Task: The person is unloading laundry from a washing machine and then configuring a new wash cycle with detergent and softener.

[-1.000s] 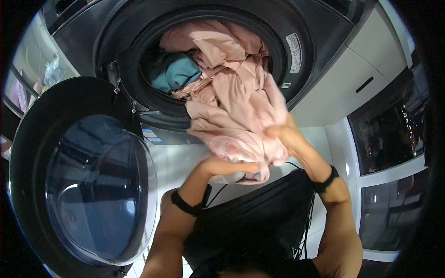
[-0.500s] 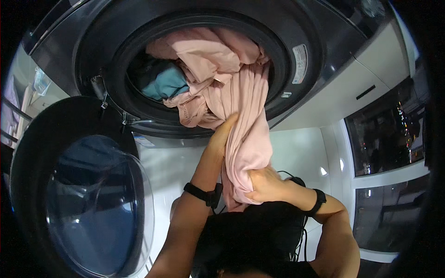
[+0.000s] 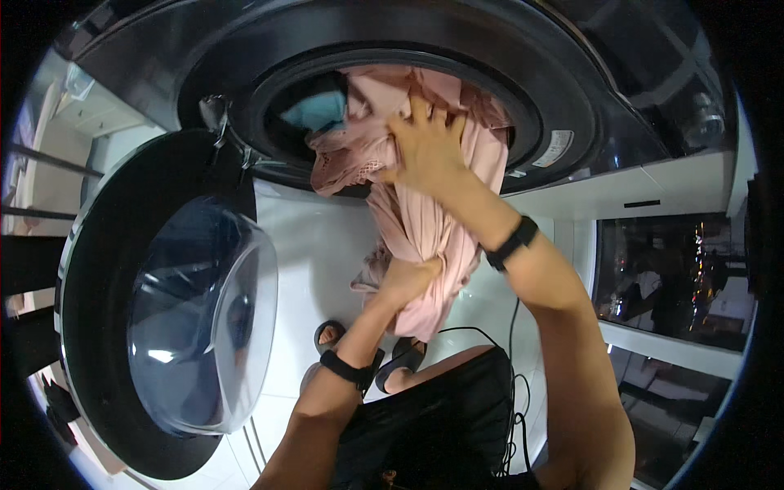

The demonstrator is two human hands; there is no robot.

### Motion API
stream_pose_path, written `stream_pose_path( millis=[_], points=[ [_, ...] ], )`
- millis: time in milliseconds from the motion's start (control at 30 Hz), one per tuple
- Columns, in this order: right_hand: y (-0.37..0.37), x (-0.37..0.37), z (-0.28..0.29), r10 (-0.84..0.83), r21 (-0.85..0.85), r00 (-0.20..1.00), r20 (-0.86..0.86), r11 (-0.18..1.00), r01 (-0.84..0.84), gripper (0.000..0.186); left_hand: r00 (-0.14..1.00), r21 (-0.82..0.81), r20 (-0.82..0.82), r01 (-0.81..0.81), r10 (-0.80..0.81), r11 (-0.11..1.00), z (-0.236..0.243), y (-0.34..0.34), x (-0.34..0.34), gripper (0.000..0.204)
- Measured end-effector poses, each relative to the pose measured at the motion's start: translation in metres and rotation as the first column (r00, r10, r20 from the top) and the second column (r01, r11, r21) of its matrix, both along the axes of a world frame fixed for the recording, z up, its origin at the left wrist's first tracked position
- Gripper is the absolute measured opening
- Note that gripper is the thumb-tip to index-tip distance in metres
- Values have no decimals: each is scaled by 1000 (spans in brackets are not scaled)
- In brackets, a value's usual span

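A pink cloth (image 3: 426, 220) hangs in gathered folds out of the round opening of a dark front-loading washing machine (image 3: 237, 69); its kind does not show. Part of it is still inside the drum. My left hand (image 3: 411, 279) grips the hanging part below the opening, its fingers closed around the folds. Higher up, at the lip of the opening, my right hand (image 3: 433, 151) presses on the cloth with fingers spread. Left of the pink folds, a teal cloth (image 3: 320, 109) lies in the drum, partly in shadow.
The machine's round door (image 3: 86, 327) stands swung out to the left, its clear bowl (image 3: 184, 327) facing up. Sandals (image 3: 408, 353) on my feet rest on the white floor (image 3: 306, 245). Thin black cables (image 3: 523, 400) hang beside my right leg. A pale cabinet (image 3: 653, 186) is at right.
My right hand has let go of the lower end and moved up to the drum opening. My left hand has moved down with the cloth, and more of it hangs out.
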State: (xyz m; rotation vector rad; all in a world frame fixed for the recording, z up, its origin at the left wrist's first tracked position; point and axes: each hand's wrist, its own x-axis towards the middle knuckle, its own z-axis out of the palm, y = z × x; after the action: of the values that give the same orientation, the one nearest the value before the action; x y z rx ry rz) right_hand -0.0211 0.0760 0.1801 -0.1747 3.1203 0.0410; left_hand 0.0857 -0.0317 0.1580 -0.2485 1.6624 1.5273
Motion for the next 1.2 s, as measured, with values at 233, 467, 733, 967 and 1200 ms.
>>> stream_pose_path(
  millis=[233,467,733,967,1200],
  points=[
    [-7,-109,-34,-58,-106,867,495,986,126,83,952,306,-284,-22,113,952,2,-50,93,55],
    [27,-111,-51,-72,-14,856,512,996,92,83,959,280,-213,246,-190,928,79,-74,160,69],
    [6,-79,-21,-239,-46,765,598,942,331,99,722,201,-598,556,-348,807,126,-96,224,37],
    [-10,75,81,-204,27,845,494,975,220,109,662,260,-509,727,-550,635,149,-101,245,37],
    [9,176,66,99,-323,321,942,-2,946,41,545,244,-613,820,-572,518,195,-91,251,43]
  ],
)
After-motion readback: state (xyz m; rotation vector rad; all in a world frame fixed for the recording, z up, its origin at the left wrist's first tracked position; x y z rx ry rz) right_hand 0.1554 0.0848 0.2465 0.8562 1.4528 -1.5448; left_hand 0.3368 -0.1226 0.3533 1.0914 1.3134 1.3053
